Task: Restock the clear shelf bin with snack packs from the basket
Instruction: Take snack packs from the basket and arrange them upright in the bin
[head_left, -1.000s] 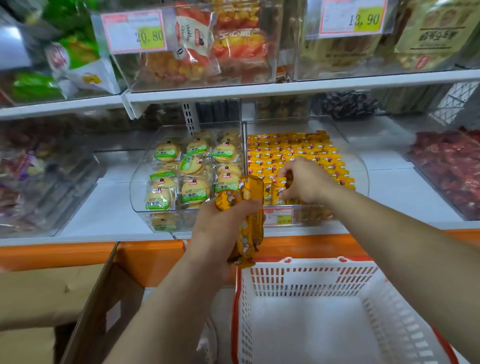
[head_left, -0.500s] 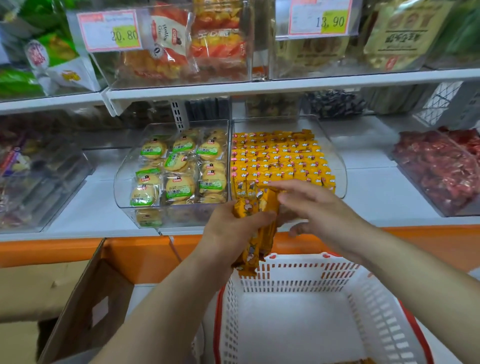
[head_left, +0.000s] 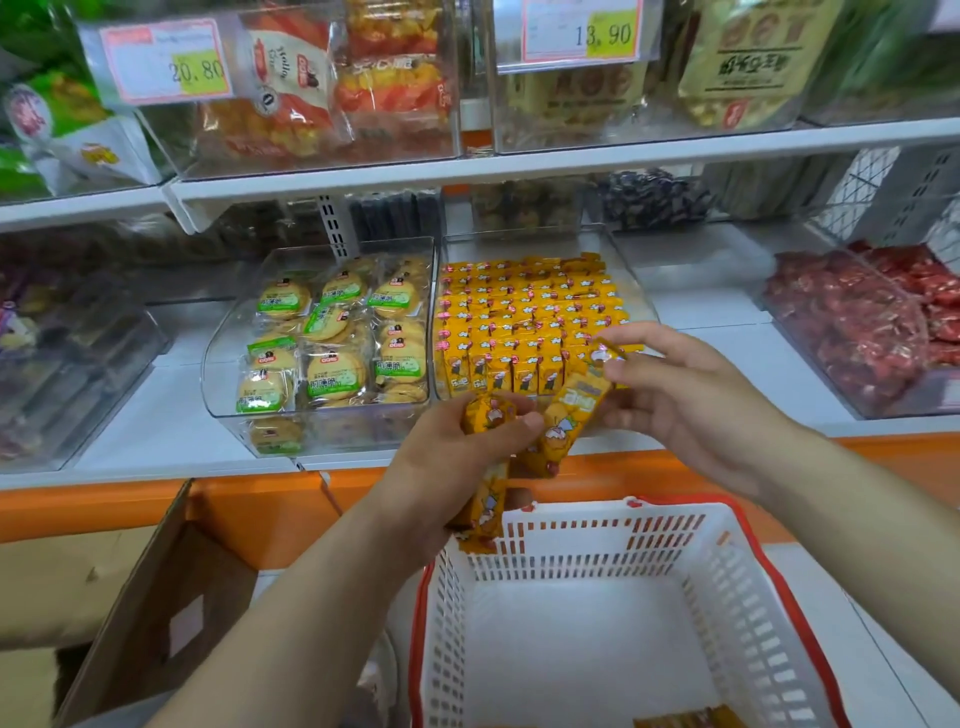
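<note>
A: How far along is the restocking being judged?

B: Most of it is being judged done: the bin, just beyond the fingertips, is being shown packed with upright rows of yellow snacks nearly to its front wall; whether room is being left at the front right is being hidden by the right fingers

A: What is being held?

B: A bundle is being gripped by the left hand, fingers curled tight round it, thumb laid across the front. One pack is being pinched at its top end by the right hand, between thumb and forefinger, the other fingers being kept loosely curled beneath; its lower end is being rested against the bundle, beside the left thumb tip

A: And the basket?

B: It is being seen under both hands, nearly bare; only a few leftovers are being shown at its near edge, well below the right fingers. So the bundle and those leftovers are being reckoned as what is left to place
</note>
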